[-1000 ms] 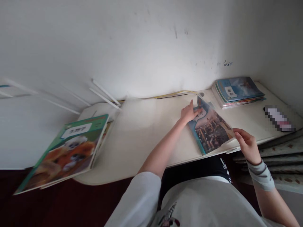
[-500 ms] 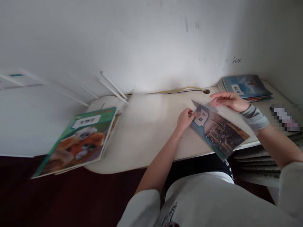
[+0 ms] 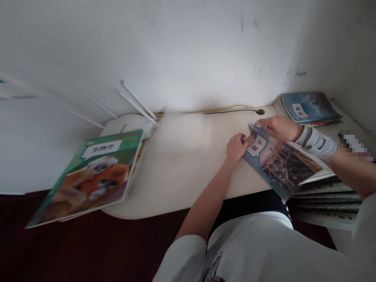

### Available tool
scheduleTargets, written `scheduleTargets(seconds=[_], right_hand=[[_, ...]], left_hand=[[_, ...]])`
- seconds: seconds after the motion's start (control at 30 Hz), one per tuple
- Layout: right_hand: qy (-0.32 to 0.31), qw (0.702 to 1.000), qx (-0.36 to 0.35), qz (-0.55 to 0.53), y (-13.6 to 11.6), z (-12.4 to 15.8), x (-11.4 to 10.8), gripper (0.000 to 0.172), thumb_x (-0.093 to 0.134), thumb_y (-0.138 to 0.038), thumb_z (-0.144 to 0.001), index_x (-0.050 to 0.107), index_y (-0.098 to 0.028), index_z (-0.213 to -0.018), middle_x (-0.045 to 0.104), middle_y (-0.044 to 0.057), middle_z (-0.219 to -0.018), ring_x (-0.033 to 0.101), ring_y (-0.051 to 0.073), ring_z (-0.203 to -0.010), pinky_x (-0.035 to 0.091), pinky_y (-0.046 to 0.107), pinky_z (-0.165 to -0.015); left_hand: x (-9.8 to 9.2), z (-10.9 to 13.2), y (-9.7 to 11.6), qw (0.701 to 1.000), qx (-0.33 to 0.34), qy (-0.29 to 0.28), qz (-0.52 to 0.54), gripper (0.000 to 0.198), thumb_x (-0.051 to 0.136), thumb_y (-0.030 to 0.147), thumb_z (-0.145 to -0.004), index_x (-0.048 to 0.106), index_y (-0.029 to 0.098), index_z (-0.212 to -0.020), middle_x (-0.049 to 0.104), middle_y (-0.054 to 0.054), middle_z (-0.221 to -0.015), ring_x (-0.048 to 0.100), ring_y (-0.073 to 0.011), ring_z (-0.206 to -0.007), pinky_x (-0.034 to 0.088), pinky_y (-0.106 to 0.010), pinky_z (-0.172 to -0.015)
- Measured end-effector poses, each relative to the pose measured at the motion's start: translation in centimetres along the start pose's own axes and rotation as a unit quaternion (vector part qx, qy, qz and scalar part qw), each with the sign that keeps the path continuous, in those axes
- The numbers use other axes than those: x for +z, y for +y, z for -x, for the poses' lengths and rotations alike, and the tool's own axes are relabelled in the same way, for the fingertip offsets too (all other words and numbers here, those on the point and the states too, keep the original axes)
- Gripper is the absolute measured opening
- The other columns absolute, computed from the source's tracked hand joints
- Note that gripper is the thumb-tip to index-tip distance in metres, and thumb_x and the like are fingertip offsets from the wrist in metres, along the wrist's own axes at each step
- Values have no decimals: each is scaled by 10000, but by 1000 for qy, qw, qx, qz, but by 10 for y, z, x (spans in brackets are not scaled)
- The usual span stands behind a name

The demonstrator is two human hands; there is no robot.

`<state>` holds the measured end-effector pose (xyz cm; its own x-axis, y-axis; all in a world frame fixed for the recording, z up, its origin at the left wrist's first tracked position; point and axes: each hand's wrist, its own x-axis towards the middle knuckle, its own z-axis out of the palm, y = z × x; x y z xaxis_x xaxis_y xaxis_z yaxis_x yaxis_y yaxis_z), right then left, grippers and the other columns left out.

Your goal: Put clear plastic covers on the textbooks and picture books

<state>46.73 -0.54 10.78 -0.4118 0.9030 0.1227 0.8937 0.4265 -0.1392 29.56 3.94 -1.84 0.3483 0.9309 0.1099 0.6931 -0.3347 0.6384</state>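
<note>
view: head-worn | faces: forward and down | range: close over desk, wall beyond

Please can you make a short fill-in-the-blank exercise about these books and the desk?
The left hand and the right hand both touch a book whose cover shows a ____. The green book has an orange ____ on its cover. A stack of books lies at the far ____ corner of the desk.

Missing words: city; animal; right.
</note>
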Motion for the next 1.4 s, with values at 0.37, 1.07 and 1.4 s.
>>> scheduleTargets(seconds=[0.37,1.07,1.4], right_hand=[[-11,996,56,63,-1,0,6,282,412,-264,-904,640,-106,-954,675,113,-883,623,208,-833,381,272,-719],[-41,985,166,22,32,13,0,319,414,-246,-892,660,-72,-789,668,100,-769,570,138,-709,315,238,-615],[-145,976,108,-118,42,106,-19,391,433,-399,-870,500,-181,-553,497,-11,-518,407,98,-515,264,256,-536]], left_hand=[[1,1,-2,1000,10,1,-8,327,459,459,-876,596,191,-1002,651,-75,-928,580,-198,-897,419,-312,-795],[3,1,-11,1000,17,-2,-17,211,478,356,-878,604,199,-940,616,-69,-928,568,-171,-862,429,-283,-779],[5,1,-12,999,19,10,-39,205,494,310,-865,618,201,-987,608,-86,-959,579,-199,-912,437,-305,-835]])
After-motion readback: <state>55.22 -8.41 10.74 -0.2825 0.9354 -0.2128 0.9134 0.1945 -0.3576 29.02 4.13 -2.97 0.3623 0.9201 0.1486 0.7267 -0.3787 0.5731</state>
